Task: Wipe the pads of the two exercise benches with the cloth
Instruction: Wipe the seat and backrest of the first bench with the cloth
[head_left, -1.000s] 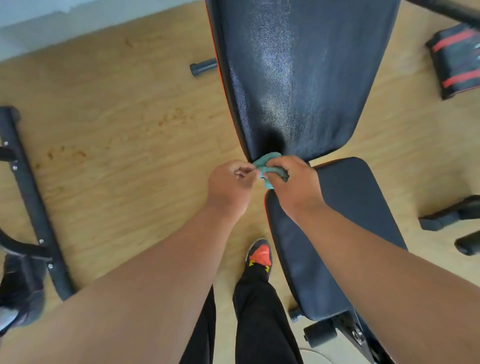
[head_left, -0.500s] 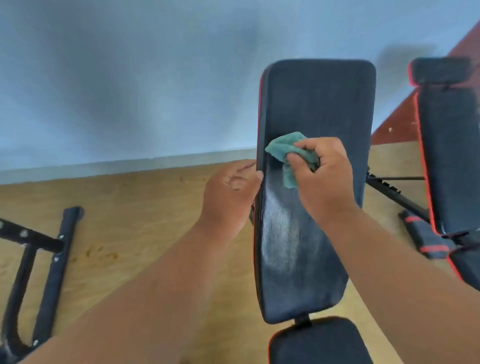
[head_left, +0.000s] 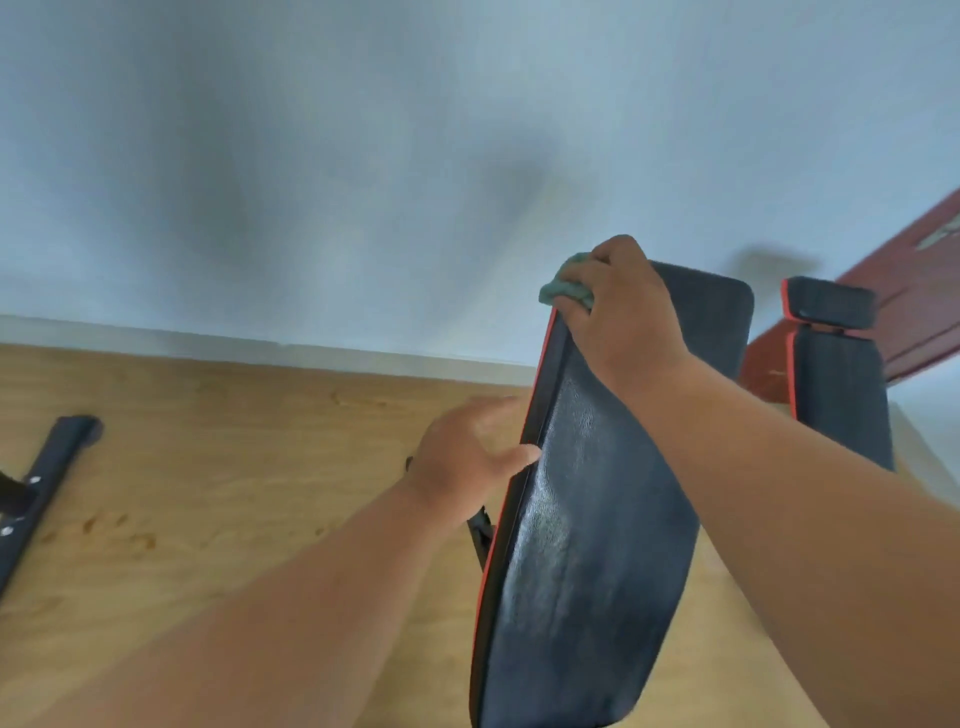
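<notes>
Head view. Since half a second ago: right hand (head_left: 626, 317) moved up the back pad (head_left: 592, 530) from its middle to the top left corner, cloth (head_left: 563, 287) carried along; left hand (head_left: 467, 457) kept at the pad's left edge.

Right hand: fingers curled round the green cloth, clenched on it, pressing it against the pad's upper corner. Only a small bunched part of the cloth visible, past the knuckles.

Left hand: fingers loosely extended, thumb tip touching the red-trimmed left edge of the pad, nothing grasped.

Back pad: black, glossy, tilted upright, red piping along the left side. Part of a black frame strut showing behind the left edge.

Second bench (head_left: 836, 384): to the right, apart from the first, black pads with red trim, headrest on top.

Elsewhere: wooden floor (head_left: 208, 467), pale wall (head_left: 363, 156), a black metal bar (head_left: 47, 478) lying on the floor at far left, a red panel (head_left: 919, 291) at far right.
</notes>
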